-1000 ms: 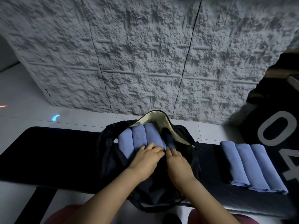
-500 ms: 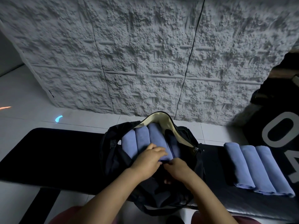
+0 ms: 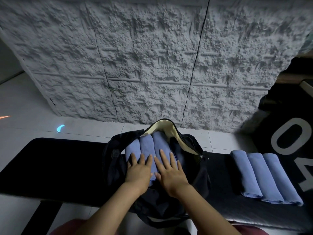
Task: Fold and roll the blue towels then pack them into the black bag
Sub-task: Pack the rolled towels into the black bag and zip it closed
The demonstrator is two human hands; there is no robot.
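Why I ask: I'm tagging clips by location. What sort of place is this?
Probably an indoor gym or workout room: a black padded bench holds the black bag and rolled blue towels, a black object with large white numerals stands at right, and the floor is white tile.

One black fabric bag (image 3: 115,160) with cream lining sits at the middle of the one black padded bench (image 3: 59,167). Three rolled blue cloth towels show plainly inside it: left roll (image 3: 131,150), middle roll (image 3: 146,145) and right roll (image 3: 160,143). Whether a fourth lies in the shadow beside them cannot be told. Three more rolled blue towels lie at the bench's right end: inner roll (image 3: 243,173), centre roll (image 3: 264,178) and outer roll (image 3: 282,179). Two bare hands, left hand (image 3: 138,173) and right hand (image 3: 171,175), lie on the bagged rolls.
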